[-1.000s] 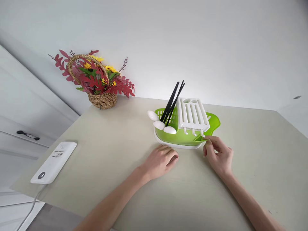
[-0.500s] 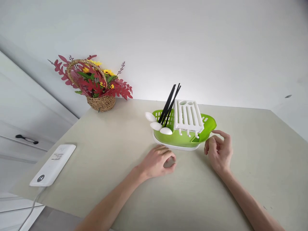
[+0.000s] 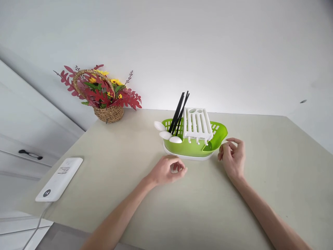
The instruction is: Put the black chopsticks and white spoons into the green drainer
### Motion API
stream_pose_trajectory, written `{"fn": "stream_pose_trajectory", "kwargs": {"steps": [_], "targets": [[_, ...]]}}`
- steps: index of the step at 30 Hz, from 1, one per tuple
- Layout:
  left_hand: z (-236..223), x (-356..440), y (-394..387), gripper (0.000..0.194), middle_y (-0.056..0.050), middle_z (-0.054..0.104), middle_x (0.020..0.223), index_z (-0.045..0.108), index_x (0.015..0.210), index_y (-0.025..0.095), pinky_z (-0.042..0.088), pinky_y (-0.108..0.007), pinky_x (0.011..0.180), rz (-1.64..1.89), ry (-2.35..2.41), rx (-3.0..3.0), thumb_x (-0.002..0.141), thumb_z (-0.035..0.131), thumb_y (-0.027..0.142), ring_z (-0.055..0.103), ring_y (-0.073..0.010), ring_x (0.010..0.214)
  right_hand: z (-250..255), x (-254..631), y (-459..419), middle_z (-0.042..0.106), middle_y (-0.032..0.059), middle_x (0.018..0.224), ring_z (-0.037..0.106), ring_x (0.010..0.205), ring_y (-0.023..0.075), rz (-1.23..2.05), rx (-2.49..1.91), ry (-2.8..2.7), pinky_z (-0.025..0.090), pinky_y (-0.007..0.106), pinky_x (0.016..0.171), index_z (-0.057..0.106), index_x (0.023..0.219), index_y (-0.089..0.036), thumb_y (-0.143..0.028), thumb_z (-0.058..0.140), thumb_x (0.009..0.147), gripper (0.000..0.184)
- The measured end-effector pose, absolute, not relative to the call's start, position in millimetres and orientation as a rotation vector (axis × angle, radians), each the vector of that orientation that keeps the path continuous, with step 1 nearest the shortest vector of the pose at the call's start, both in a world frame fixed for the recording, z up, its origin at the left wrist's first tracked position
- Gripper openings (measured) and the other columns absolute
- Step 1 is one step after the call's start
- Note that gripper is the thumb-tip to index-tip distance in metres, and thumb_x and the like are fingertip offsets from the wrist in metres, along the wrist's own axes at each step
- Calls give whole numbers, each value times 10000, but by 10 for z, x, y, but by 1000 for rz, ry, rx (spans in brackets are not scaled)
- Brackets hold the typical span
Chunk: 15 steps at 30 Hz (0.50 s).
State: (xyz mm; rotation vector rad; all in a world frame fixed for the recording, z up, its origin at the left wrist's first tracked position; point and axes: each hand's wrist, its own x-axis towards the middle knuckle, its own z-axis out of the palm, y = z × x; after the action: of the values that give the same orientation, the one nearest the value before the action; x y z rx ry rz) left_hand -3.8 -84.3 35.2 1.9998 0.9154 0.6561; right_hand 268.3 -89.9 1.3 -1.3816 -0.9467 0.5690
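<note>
A green slotted basket shaped like a boat stands on a white base tray. Across its middle sits a white slotted rack with small hooks along the front. Black chopsticks lean upright in the left part, and three white spoons tilt over the left rim. My left hand rests in front of the basket, loosely curled and empty, thumb and fingertips close together. Beside the basket's right end is my right hand, empty, other fingers bent, forefinger reaching near the rim; contact is unclear.
A wicker basket of red leaves and yellow flowers stands at the back left. A white power strip with a cord lies near the table's left edge. White cabinets flank the table on the left; a wall rises behind.
The view has shifted slightly. My left thumb and fingertips have come closer together, and the right hand stays beside the basket's right end. The basket and its contents look unchanged.
</note>
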Motion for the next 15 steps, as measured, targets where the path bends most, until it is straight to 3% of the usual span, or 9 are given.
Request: {"fn": "stream_pose_trajectory", "kwargs": {"steps": [8, 12, 15], "targets": [[414, -136, -794, 268, 17, 624, 689, 555, 702, 197, 428, -271, 647, 620, 906, 1815, 855, 677, 379, 513, -117, 655, 31, 2724, -877, 588, -95, 651, 526, 463, 110, 660, -1373, -875, 438, 232, 447, 512, 1091, -245, -255, 579, 874, 227], [374, -201, -811, 496, 24, 498, 484, 446, 540, 205, 328, -266, 490, 538, 776, 1650, 907, 637, 480, 455, -96, 456, 9, 2750, -866, 610, -88, 680, 520, 466, 106, 711, -1366, -825, 428, 233, 450, 521, 1083, -243, -259, 578, 845, 245], [405, -224, -831, 667, 13, 403, 357, 374, 438, 229, 234, -294, 386, 519, 629, 1415, 910, 550, 667, 326, -88, 297, -30, 2767, -855, 617, -84, 689, 532, 476, 105, 733, -1363, -832, 425, 233, 464, 527, 1072, -238, -276, 582, 839, 243]]}}
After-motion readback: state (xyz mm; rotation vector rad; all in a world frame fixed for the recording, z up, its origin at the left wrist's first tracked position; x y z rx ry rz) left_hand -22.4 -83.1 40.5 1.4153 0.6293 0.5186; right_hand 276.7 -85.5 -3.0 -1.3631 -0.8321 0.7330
